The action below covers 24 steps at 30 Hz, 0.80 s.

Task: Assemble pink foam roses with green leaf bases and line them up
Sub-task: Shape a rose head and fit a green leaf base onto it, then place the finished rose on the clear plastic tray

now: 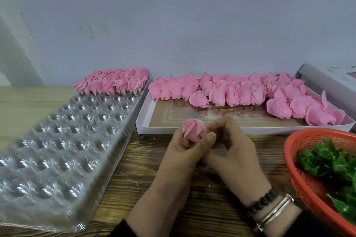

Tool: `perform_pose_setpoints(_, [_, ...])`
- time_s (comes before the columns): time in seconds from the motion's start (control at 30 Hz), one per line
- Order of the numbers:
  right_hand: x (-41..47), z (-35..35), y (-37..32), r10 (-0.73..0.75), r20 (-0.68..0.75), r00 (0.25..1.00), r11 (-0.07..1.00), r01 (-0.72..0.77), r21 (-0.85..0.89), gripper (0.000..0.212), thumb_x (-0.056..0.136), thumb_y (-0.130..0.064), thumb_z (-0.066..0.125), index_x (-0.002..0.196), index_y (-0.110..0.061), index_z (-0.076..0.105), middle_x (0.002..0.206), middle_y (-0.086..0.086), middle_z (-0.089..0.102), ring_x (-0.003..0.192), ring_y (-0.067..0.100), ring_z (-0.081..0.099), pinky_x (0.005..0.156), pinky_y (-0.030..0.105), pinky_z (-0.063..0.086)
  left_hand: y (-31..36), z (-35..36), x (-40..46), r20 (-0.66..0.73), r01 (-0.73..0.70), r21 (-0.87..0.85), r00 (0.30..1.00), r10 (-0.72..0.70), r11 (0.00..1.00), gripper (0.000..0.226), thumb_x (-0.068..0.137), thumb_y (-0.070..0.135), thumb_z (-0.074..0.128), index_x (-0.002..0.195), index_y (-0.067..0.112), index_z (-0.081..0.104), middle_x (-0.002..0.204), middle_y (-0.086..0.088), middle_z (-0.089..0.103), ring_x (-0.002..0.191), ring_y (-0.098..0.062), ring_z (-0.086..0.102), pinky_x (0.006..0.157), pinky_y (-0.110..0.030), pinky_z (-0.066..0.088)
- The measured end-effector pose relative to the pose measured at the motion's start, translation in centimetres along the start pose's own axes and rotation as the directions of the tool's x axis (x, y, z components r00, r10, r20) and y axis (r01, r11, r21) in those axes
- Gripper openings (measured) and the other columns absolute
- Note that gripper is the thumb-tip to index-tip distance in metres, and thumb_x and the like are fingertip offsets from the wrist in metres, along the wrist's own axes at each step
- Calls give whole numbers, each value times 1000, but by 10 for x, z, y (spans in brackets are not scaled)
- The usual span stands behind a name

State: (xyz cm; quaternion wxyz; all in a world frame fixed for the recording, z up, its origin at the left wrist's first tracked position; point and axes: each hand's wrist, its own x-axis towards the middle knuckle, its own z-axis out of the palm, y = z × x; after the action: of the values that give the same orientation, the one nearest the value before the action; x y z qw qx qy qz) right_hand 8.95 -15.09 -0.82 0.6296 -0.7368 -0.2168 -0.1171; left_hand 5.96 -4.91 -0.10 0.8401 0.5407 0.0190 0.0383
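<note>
Nearest the camera, two wrists enter from the bottom edge; the right wrist carries a dark bead bracelet and a silver bangle. The left hand curls its fingers round a pink foam rose, bud pointing up and away. The right hand meets it from the right, thumb and forefinger pinched at the base of the rose; what lies between those fingertips cannot be told.

Both hands hover over the wooden table. Bare wood shows only in a strip between the clear plastic blister tray on the left and the orange mesh basket on the right, which holds green leaf bases and is cut by the frame edge.

Just beyond the hands, a shallow white cardboard tray holds unassembled pink rose heads along its far side. Finished roses with green bases fill the far rows of the blister tray. A grey box stands at far right against the pale wall. No legible writing is visible
</note>
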Motion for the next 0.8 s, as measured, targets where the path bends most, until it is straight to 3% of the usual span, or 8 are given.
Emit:
perform_pose_setpoints(0.1, [2,-1,4,15,-52,999,1000,-16,-14,34,64,-12,75,82,-30,53,74,-5,62,68,10,58,69,28,50,2,-3,3,-152,-81,93,984,95,992,69,54,18,87,113,7,53,104,-24,64,89,-30,63,84,-42,50])
perform_pose_setpoints(0.27, [1,0,3,-11,-11,1000,996,10,-84,25,63,-14,71,76,-26,53,72,-5,63,69,7,59,66,17,47,2,-4,4,-170,-226,286,944,282,931,65,50,24,77,108,14,50,89,-13,63,73,-10,63,66,-18,51])
perform_pose_setpoints(0.37, [0,0,1,-10,10,1000,995,10,-97,28,64,-8,71,76,-25,52,72,-4,62,70,7,59,66,17,47,1,-5,3,-138,-245,347,942,308,905,55,54,23,77,103,19,52,85,-13,62,70,-9,60,65,-20,50])
perform_pose_setpoints(0.5, [0,-2,1,-4,44,999,994,9,-111,34,65,-3,74,76,-28,53,74,-6,63,72,6,59,68,20,48,2,-9,4,-73,-283,444,934,349,850,36,70,0,75,93,18,54,79,-10,62,67,-8,59,62,-19,50])
perform_pose_setpoints(0.67, [0,-2,2,-15,57,998,994,21,-106,35,66,-10,73,75,-37,54,80,-12,64,74,4,61,70,20,49,5,-10,4,-37,-300,495,930,365,815,33,73,-2,73,91,16,53,81,-16,62,69,-12,58,62,-20,49])
perform_pose_setpoints(0.8, [0,-1,5,-27,73,997,993,35,-113,37,68,-10,74,81,-38,55,81,-14,65,79,4,62,75,22,50,7,-10,5,-70,-306,505,917,392,807,36,70,8,76,93,17,51,76,-7,59,65,-7,55,61,-18,47])
